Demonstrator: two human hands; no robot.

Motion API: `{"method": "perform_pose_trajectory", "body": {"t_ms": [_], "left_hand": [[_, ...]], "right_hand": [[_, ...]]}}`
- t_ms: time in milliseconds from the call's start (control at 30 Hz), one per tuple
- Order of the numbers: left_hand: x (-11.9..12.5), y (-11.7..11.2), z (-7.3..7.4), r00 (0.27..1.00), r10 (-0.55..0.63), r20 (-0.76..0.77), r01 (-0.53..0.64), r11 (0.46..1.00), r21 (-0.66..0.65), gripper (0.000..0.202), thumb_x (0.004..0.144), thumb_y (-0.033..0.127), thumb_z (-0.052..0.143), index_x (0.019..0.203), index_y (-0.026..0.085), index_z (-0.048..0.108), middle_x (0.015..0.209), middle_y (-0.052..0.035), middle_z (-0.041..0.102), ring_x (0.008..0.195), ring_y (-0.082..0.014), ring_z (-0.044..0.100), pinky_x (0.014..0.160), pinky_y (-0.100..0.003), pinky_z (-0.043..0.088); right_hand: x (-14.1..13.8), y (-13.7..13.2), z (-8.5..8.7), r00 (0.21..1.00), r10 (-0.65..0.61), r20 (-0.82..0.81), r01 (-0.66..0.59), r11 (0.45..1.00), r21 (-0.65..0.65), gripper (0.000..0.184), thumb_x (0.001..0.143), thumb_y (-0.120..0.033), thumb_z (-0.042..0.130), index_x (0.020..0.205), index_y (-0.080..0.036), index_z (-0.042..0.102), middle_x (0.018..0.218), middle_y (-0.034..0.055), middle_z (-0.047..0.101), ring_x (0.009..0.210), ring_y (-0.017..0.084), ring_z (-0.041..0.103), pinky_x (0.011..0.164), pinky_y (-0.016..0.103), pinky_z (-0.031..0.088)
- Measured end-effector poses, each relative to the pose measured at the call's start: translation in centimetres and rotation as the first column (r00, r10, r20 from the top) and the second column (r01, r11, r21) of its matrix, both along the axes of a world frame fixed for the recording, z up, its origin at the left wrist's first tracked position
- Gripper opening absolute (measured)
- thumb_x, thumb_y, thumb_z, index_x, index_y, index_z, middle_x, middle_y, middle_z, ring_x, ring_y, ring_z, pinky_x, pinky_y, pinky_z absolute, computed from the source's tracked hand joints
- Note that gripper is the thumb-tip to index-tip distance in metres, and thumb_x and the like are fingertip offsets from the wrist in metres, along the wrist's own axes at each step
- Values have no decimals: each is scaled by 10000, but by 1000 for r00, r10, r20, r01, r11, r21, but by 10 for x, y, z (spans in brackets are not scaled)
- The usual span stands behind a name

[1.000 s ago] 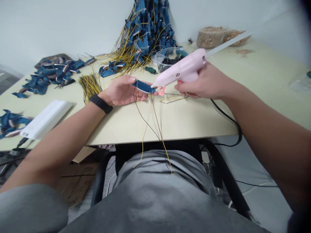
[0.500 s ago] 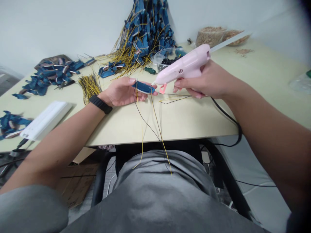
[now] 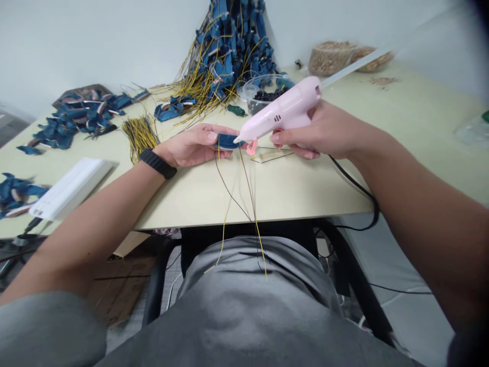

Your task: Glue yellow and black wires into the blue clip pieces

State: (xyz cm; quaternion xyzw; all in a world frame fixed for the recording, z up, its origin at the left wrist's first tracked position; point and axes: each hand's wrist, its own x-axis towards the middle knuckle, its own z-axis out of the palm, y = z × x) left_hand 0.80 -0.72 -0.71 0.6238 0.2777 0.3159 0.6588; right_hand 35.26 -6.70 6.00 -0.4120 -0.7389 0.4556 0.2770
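My left hand [image 3: 196, 146] holds a small blue strip [image 3: 226, 141] over the table, thumb pressed on top of it. Thin yellow and black wires [image 3: 250, 204] hang from the strip past the table edge onto my grey shirt. My right hand [image 3: 319, 131] grips a pink glue gun [image 3: 284, 109]. Its nozzle tip touches the right end of the blue strip. A clear glue stick [image 3: 355, 63] juts from the back of the gun, and a black cord [image 3: 357, 183] runs from it off the table edge.
A tall heap of blue pieces with yellow wires [image 3: 229, 48] stands at the back. More blue pieces [image 3: 80, 114] lie at the left, near a yellow wire bundle [image 3: 140, 133] and a white flat box [image 3: 71, 186]. A clear bowl [image 3: 263, 94] and bags of tan bits [image 3: 332, 57] sit behind.
My left thumb has closed down over the blue strip. The glue gun has dipped and shifted slightly left, its tip staying at the strip's end.
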Motion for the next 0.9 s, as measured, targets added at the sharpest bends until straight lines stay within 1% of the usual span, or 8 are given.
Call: {"method": "perform_pose_trajectory", "body": {"t_ms": [100, 233, 367, 467, 533, 700, 800, 900], "left_hand": [[0, 1, 0, 999, -33, -13, 33, 999, 1, 664, 781, 704, 1153, 1238, 237, 1034, 1171, -59, 970, 908, -193, 736, 894, -363, 652], [2, -2, 2, 1000, -22, -15, 23, 999, 37, 712, 774, 749, 1184, 1216, 210, 1037, 1128, -83, 971, 916, -190, 797, 852, -308, 667], [5, -7, 6, 997, 7, -73, 0, 995, 98, 799, 724, 802, 1214, 1221, 202, 1039, 1188, -125, 972, 988, -240, 879, 933, -355, 723], [6, -9, 9, 996, 26, -86, -17, 994, 110, 853, 702, 775, 1231, 1254, 157, 1034, 1240, -166, 969, 1055, -284, 911, 967, -372, 742], [7, -9, 10, 997, 29, -74, -21, 995, 101, 821, 718, 750, 1231, 1247, 152, 1040, 1210, -162, 970, 1016, -274, 909, 948, -356, 748], [8, -10, 9, 999, 15, -38, -12, 997, 81, 694, 718, 746, 1245, 1145, 228, 1069, 1042, -77, 958, 859, -180, 853, 849, -253, 728], [10, -12, 9, 999, 31, -25, -28, 994, 107, 708, 738, 793, 1223, 1146, 235, 1071, 1062, -81, 962, 853, -177, 848, 810, -238, 719], [11, -12, 10, 999, 17, -43, -12, 992, 124, 720, 742, 770, 1218, 1168, 212, 1063, 1126, -106, 966, 864, -193, 845, 808, -263, 715]], "right_hand": [[0, 2, -2, 1000, -5, 0, 5, 1000, -6, 350, 962, -372, 1127, 967, -247, 800, 642, -40, 606, 508, 128, 479, 469, 314, 354], [-1, 3, -3, 1000, 3, -9, -3, 1000, -3, 323, 953, -347, 1118, 963, -255, 809, 609, -53, 574, 485, 128, 465, 452, 306, 355], [-5, 0, -1, 1000, -5, -22, 5, 1000, -10, 263, 943, -273, 1078, 977, -270, 818, 596, -58, 570, 485, 132, 453, 440, 301, 329], [-6, -1, 0, 1000, 11, -27, -12, 999, -33, 286, 944, -286, 1093, 982, -275, 809, 625, -51, 594, 489, 130, 452, 445, 309, 327], [-4, 0, 0, 999, 16, -30, -17, 999, -42, 314, 945, -313, 1113, 977, -270, 804, 639, -48, 594, 485, 127, 448, 449, 319, 330], [2, 2, 0, 1000, -7, -11, 7, 1000, -16, 280, 965, -299, 1090, 962, -253, 814, 613, -44, 570, 484, 127, 440, 462, 318, 322], [1, -1, 1, 1000, -6, 20, 6, 1000, -16, 250, 975, -277, 1045, 927, -254, 801, 582, -42, 566, 492, 132, 440, 472, 307, 321], [-2, -6, 2, 997, -14, 76, 16, 1000, -20, 236, 1003, -259, 995, 888, -249, 790, 560, -31, 567, 505, 133, 447, 498, 302, 336]]}}
